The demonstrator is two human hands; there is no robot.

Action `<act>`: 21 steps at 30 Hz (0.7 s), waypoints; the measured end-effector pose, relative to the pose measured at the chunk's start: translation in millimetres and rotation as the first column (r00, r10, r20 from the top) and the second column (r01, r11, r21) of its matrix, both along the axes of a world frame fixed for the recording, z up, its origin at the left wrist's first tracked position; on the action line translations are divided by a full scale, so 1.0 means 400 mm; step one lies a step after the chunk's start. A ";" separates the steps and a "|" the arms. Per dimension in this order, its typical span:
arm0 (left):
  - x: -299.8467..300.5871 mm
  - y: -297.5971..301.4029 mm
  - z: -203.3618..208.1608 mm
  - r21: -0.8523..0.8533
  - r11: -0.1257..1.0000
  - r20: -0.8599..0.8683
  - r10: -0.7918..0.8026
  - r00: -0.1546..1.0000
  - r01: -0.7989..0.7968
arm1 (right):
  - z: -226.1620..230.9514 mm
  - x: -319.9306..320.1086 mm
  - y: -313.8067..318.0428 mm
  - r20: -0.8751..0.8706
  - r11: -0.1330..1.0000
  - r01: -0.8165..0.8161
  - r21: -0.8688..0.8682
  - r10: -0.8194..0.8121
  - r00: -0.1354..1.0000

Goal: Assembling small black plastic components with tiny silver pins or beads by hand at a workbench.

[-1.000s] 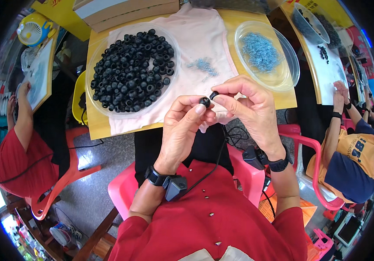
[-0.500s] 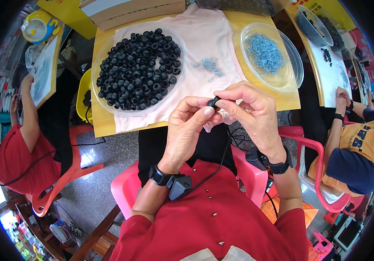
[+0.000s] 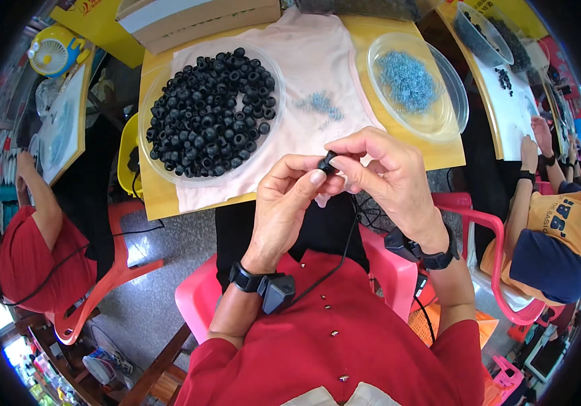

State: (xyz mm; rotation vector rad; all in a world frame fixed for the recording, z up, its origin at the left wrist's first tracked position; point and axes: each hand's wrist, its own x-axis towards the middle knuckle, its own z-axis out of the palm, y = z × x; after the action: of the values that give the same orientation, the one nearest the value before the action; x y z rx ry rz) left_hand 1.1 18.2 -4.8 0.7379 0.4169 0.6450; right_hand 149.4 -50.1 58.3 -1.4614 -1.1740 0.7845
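Note:
A small black cap-like part (image 3: 326,162) sits between the fingertips of both my hands, just past the table's near edge. My left hand (image 3: 292,193) pinches it from the left with thumb and forefinger. From the right, the thumb and forefinger of my right hand (image 3: 388,176) close on its upper end. Any smaller piece in there is hidden by the fingers. Many hollow black parts of the same kind (image 3: 202,118) fill a clear round tray (image 3: 147,152) at the left. A small pile of tiny pale-blue pieces (image 3: 321,105) lies on the pink cloth (image 3: 307,47) beyond my hands.
More tiny blue pieces fill a clear round container (image 3: 447,128) at the table's right. A cardboard box (image 3: 196,20) stands at the far edge. People sit at side tables: one in a red shirt (image 3: 47,264) on the left, one in yellow and navy (image 3: 547,250) on the right.
Both hands stay together, and the black part has tilted slightly between my fingers. The view has shifted a little. At the right, the other person's hands have moved apart, one of them raised.

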 end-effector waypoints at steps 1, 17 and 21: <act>0.002 0.002 0.007 0.010 1.000 -0.006 0.006 1.000 -0.006 | -0.003 0.002 0.003 -0.001 1.000 0.000 -0.002 0.000 1.000; -0.002 0.019 0.001 -0.040 0.999 0.003 -0.002 1.000 0.002 | -0.009 0.007 0.014 0.059 0.999 0.021 0.038 -0.024 0.998; 0.002 0.017 0.004 -0.025 1.000 -0.005 0.014 1.000 -0.014 | -0.015 0.004 0.016 0.109 0.999 0.021 0.044 -0.026 0.994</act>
State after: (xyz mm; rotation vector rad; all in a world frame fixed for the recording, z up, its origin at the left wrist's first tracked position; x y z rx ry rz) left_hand 2.0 25.1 -3.2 0.7135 0.4343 0.6505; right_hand 151.2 -43.8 52.3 -1.4958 -1.2466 0.6664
